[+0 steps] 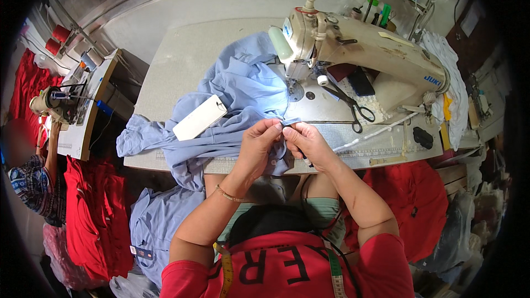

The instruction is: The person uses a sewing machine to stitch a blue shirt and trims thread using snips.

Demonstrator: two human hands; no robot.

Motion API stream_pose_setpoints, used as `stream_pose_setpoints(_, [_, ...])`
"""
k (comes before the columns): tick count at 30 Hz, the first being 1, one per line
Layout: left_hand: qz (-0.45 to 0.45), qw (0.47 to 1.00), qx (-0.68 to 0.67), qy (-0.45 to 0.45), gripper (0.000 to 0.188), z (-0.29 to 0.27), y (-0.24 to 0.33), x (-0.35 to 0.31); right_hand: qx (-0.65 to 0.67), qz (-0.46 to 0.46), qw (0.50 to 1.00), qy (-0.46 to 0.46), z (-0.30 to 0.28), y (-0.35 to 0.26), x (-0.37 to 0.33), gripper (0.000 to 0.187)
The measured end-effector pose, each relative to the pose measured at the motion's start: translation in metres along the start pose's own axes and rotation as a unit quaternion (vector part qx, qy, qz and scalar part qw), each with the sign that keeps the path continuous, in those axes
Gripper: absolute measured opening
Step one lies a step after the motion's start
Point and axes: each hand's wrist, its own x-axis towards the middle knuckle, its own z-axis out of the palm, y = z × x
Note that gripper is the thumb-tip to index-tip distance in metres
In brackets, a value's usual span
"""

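Tape measure (227, 271) draped over my shirt (287, 291), my fingers (274, 128) pinch the blue garment (237, 85), apparently mostly sewn, its edge (292, 121) perhaps unfinished.

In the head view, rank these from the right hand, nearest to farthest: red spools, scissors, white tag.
1. Scissors: ahead and to the right of the right hand.
2. White tag: to its left, on the blue cloth.
3. Red spools: far off, at upper left.

Sewing machine (381, 49): blue lettering (432, 80). Shirt (270, 291): large black letters (296, 265).
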Motion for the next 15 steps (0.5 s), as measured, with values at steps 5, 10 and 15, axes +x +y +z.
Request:
stream_pose_setpoints(5, [-0.004,1.000,-0.006,0.004,0.012,0.0013,0.0005,-0.0003,0.019,-0.007,1.000,0.007,0.0006,0.0031,0.0012,0.026])
stream_pose_setpoints(10, [-0.007,1.000,-0.009,-0.001,0.011,0.0022,0.0017,-0.0008,0.032,-0.004,0.999,0.007,0.0007,0.0033,0.0016,0.026])
stream_pose_setpoints(15, [-0.010,1.000,-0.003,0.007,0.011,0.0010,0.0022,-0.0008,0.050,0.008,0.999,0.004,0.0019,0.0022,0.0014,0.027])
